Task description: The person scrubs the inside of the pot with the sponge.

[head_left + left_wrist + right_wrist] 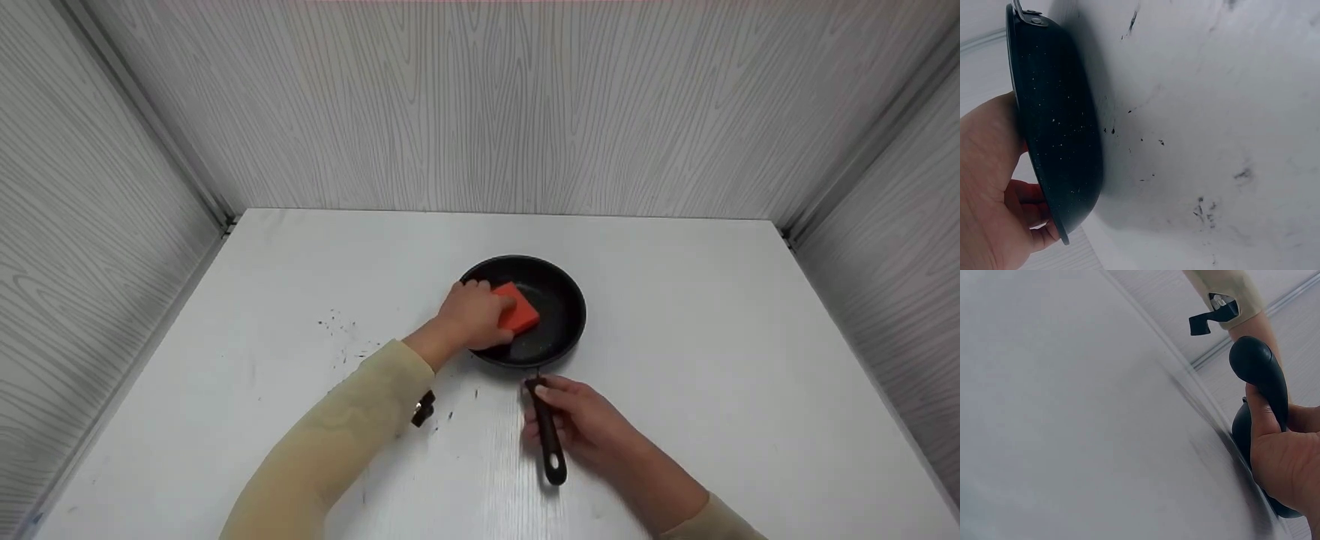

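Observation:
A black frying pan [559, 300] is on the white table, its handle [550, 442] pointing toward the person. Inside it, the left hand [476, 315] grips an orange-red sponge [519, 309] between thumb and fingers. The left wrist view shows the pan's speckled outer wall [1058, 124] with the left hand [994, 185] reaching over the rim; the sponge is mostly hidden there. My right hand [585, 420] holds the handle near the pan, thumb on top. In the right wrist view, the handle's rounded end [1252, 360] sticks out beyond the right hand [1283, 461].
Dark specks and smudges [341, 326] mark the table left of the pan, and a few lie below it. A dark wrist mount [424, 409] shows beside the left sleeve. Wood-grain panels [480, 105] enclose the table at the back and sides.

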Available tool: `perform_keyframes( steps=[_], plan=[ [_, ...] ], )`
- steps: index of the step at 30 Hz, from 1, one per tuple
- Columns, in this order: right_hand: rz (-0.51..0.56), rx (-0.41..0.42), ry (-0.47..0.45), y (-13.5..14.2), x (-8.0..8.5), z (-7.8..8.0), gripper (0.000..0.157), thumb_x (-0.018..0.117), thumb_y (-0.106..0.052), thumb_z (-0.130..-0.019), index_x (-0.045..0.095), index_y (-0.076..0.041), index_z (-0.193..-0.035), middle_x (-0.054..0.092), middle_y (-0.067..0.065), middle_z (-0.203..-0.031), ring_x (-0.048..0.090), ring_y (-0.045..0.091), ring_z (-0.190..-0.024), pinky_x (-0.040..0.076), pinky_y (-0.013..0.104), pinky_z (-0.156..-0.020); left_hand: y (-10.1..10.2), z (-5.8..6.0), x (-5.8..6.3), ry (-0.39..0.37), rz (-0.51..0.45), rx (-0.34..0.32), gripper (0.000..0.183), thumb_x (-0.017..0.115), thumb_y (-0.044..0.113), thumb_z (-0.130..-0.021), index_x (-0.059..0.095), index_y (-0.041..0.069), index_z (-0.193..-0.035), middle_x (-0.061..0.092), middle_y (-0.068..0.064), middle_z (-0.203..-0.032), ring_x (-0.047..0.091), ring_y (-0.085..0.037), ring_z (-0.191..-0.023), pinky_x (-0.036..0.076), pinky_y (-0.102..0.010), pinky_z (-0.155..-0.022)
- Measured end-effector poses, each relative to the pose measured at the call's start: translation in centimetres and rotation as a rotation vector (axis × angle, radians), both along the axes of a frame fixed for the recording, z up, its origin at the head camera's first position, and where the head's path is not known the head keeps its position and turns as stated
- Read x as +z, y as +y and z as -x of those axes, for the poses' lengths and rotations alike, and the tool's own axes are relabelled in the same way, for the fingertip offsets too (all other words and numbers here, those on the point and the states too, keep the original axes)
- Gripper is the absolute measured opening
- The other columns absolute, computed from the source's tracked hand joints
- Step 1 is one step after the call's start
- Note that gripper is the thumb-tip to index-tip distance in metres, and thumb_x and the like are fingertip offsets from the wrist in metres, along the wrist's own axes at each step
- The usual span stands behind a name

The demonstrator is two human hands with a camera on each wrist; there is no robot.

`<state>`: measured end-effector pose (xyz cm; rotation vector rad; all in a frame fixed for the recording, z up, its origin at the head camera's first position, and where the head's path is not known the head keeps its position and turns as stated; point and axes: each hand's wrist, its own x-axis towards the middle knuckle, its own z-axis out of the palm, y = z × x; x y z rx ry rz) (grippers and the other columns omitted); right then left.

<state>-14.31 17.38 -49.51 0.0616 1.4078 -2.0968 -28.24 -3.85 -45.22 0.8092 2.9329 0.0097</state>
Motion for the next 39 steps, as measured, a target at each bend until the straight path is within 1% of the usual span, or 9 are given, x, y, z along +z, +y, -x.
perform_keyframes(
  steps=[7, 11, 14, 18, 22, 26, 31, 37, 39],
  plan=[
    [0.0, 0.0, 0.0, 0.0, 0.1, -0.1, 0.036, 0.06, -0.014, -0.108, 0.054, 0.007, -0.137, 0.071, 0.012, -0.091, 0.078, 0.022, -0.08, 0.062, 0.032, -0.073, -0.1, -0.5, 0.2, -0.009, -0.018, -0.029, 0.052, 0.069, 0.05, -0.097, 0.068, 0.024, -0.142, 0.067, -0.014, -0.113, 0.058, -0.033, -0.11, 0.046, -0.051, -0.094],
    [0.006, 0.001, 0.002, -0.1, 0.1, 0.0, 0.037, 0.06, -0.015, -0.108, 0.053, 0.007, -0.137, 0.071, 0.013, -0.09, 0.078, 0.023, -0.08, 0.063, 0.033, -0.073, -0.3, -0.8, 0.5, -0.02, -0.056, -0.063, 0.052, 0.068, 0.051, -0.097, 0.068, 0.024, -0.141, 0.068, -0.011, -0.111, 0.058, -0.032, -0.108, 0.046, -0.052, -0.093],
    [0.015, 0.008, 0.007, -0.2, 0.1, 0.1, 0.038, 0.061, -0.015, -0.108, 0.052, 0.007, -0.137, 0.071, 0.013, -0.09, 0.078, 0.024, -0.08, 0.062, 0.032, -0.072, -0.8, -1.0, 0.9, -0.007, -0.09, -0.086, 0.053, 0.067, 0.051, -0.096, 0.067, 0.024, -0.142, 0.066, -0.009, -0.106, 0.056, -0.03, -0.101, 0.045, -0.049, -0.089],
    [0.019, 0.018, 0.018, -0.4, 0.0, 0.2, 0.039, 0.06, -0.015, -0.108, 0.049, 0.008, -0.138, 0.071, 0.013, -0.09, 0.078, 0.023, -0.081, 0.062, 0.031, -0.071, -1.6, -1.3, 2.0, 0.012, -0.148, -0.097, 0.053, 0.067, 0.046, -0.095, 0.066, 0.024, -0.144, 0.063, -0.009, -0.106, 0.053, -0.028, -0.097, 0.043, -0.046, -0.085],
    [0.023, 0.019, 0.023, -0.3, -0.2, 0.3, 0.04, 0.059, -0.013, -0.108, 0.049, 0.009, -0.14, 0.071, 0.014, -0.091, 0.078, 0.024, -0.081, 0.062, 0.034, -0.075, -2.8, -1.3, 2.9, 0.021, -0.184, -0.101, 0.055, 0.067, 0.045, -0.097, 0.064, 0.026, -0.149, 0.064, -0.013, -0.118, 0.055, -0.029, -0.102, 0.045, -0.048, -0.091],
    [0.024, 0.016, 0.022, -0.3, -0.3, 0.3, 0.041, 0.059, -0.013, -0.108, 0.048, 0.009, -0.141, 0.072, 0.014, -0.091, 0.078, 0.024, -0.081, 0.063, 0.034, -0.075, -4.2, -1.4, 3.6, 0.034, -0.195, -0.089, 0.057, 0.067, 0.045, -0.098, 0.061, 0.027, -0.151, 0.064, -0.016, -0.13, 0.057, -0.031, -0.111, 0.047, -0.051, -0.098],
    [0.019, 0.019, 0.023, -0.3, -0.3, 0.4, 0.043, 0.059, -0.013, -0.109, 0.046, 0.009, -0.143, 0.072, 0.014, -0.091, 0.078, 0.023, -0.081, 0.062, 0.032, -0.073, -6.2, -1.8, 4.3, 0.047, -0.22, -0.071, 0.057, 0.068, 0.041, -0.096, 0.062, 0.026, -0.151, 0.063, -0.016, -0.132, 0.056, -0.032, -0.114, 0.046, -0.052, -0.1],
    [0.026, 0.027, 0.029, -0.2, -0.3, 0.3, 0.041, 0.057, -0.014, -0.11, 0.047, 0.008, -0.143, 0.072, 0.013, -0.091, 0.078, 0.023, -0.082, 0.06, 0.028, -0.068, -8.6, -2.2, 4.7, 0.075, -0.252, -0.083, 0.055, 0.069, 0.035, -0.094, 0.065, 0.023, -0.148, 0.062, -0.018, -0.135, 0.057, -0.035, -0.117, 0.047, -0.054, -0.099],
    [0.035, 0.026, 0.027, -0.2, -0.3, 0.3, 0.04, 0.057, -0.014, -0.11, 0.048, 0.007, -0.142, 0.072, 0.013, -0.091, 0.078, 0.023, -0.081, 0.06, 0.028, -0.068, -9.3, -2.3, 4.7, 0.083, -0.261, -0.085, 0.055, 0.071, 0.033, -0.094, 0.066, 0.022, -0.148, 0.062, -0.018, -0.136, 0.057, -0.035, -0.118, 0.048, -0.054, -0.1]
  ],
)
